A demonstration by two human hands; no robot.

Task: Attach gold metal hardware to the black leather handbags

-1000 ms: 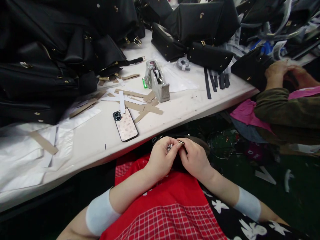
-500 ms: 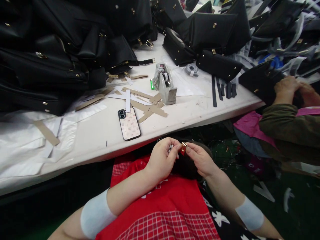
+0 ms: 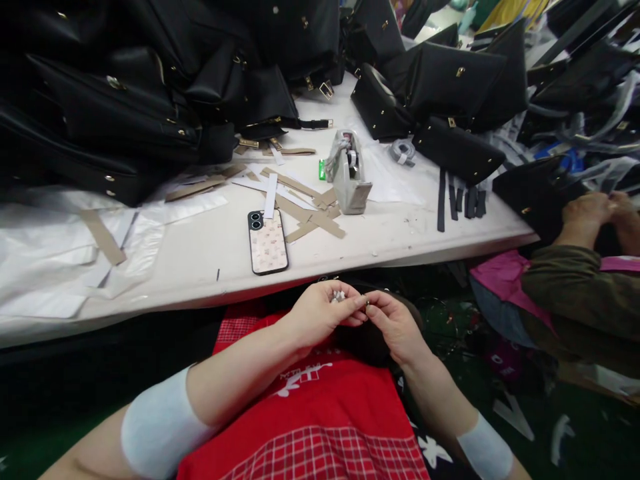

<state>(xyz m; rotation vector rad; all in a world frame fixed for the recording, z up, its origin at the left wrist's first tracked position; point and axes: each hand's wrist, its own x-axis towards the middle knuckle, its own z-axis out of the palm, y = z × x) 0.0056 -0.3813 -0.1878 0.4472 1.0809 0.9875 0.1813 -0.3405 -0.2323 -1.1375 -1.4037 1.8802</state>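
Above my lap, in front of the table edge, my left hand (image 3: 325, 312) and my right hand (image 3: 396, 321) meet at the fingertips. Both are closed in a pinch on a small gold metal piece (image 3: 368, 303), mostly covered by the fingers; its exact kind cannot be made out. Small whitish bits (image 3: 339, 296) show in the curl of my left hand. A red apron (image 3: 345, 400) with a checked pocket lies below my forearms. On the table, nearest the hands, is a phone (image 3: 269, 248) in a patterned case, lying camera side up.
A tape dispenser (image 3: 353, 180) stands mid-table beside brown and white strips (image 3: 313, 217). Black bags (image 3: 150, 127) with gold fittings crowd the left and back. Dark strips (image 3: 441, 200) lie at the right. A co-worker's hands (image 3: 587, 213) are at a bag on the far right.
The gold piece, plainly seen before with a red reflection, is now mostly hidden between my fingertips. My hands have drawn closer together. The view has shifted, so the table things appear farther right.
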